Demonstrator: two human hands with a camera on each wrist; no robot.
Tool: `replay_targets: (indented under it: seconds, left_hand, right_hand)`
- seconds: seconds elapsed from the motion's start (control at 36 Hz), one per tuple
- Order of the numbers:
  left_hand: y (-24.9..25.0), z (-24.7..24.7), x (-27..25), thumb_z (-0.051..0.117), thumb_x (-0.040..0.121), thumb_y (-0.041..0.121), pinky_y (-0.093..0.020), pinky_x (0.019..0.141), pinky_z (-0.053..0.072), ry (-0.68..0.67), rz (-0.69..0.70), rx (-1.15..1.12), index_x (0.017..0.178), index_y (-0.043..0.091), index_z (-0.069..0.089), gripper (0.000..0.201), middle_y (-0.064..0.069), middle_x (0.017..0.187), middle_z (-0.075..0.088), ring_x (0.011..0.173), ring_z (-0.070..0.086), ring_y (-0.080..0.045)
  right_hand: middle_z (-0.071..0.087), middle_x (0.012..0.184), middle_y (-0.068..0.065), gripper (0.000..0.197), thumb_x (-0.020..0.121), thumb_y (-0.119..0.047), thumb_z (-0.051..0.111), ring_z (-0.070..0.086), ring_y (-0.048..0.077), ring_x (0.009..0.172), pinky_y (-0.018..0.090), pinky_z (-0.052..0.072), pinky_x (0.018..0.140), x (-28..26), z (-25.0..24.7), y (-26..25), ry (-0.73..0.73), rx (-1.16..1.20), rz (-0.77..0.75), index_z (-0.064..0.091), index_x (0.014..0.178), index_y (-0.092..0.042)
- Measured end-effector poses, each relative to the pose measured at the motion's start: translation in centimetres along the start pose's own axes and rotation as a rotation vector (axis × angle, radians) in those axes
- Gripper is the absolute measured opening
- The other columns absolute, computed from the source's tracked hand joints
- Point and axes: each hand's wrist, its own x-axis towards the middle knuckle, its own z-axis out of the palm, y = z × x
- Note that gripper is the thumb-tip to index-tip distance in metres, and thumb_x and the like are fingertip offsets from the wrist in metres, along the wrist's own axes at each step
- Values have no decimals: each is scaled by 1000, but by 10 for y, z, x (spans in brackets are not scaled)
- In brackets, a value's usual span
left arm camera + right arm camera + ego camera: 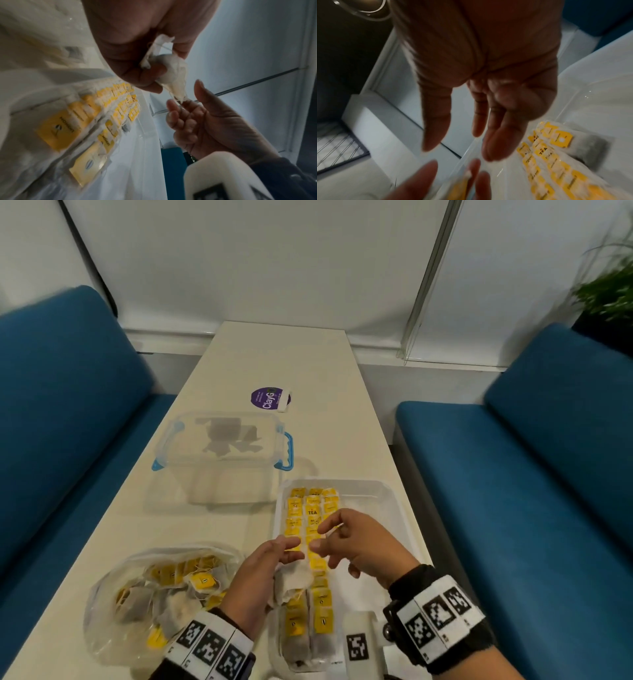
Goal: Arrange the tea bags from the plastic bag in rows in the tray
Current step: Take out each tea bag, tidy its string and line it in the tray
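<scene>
Nearest on the table, at the left, lies the plastic bag, clear and crumpled, with loose tea bags inside, grey pouches with yellow tags. Just right of it stands the tray, clear plastic, with tea bags laid in rows along its left side, the yellow tags facing up; the right part of the tray is bare.

The left hand hovers over the near left part of the tray and holds one tea bag, a pale crumpled pouch, tucked against the palm under curled fingers, while the index finger and thumb point forward. The right hand is just beside it, above the rows, with the fingers loosely spread and slightly bent; its fingertips reach the lower end of the held bag, but I cannot tell if they pinch it.

Farther on the table stands a clear box with blue clips, and beyond it a purple sticker.
</scene>
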Motion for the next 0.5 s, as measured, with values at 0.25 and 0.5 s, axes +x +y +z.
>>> replay_targets:
  seconds: [0.25, 0.5]
  left_hand:
    - [0, -10, -15, 44, 96, 27, -27, 58, 49, -31, 23, 29, 105, 10, 65, 29, -14, 101, 62, 80, 61, -22]
    - [-6, -24, -19, 60, 86, 5, -19, 38, 35, -105, 8, 99, 100, 1, 61, 15, -6, 64, 59, 49, 53, -9]
  right_hand:
    - [57, 59, 0, 26, 78, 2, 68, 57, 10, 48, 21, 36, 37, -19, 39, 12, -22, 59, -48, 52, 90, -13]
    - [48, 60, 4, 22, 81, 7, 62, 49, 10, 47, 12, 36, 41, -21, 44, 14, 160, 165, -146, 55, 90, -11]
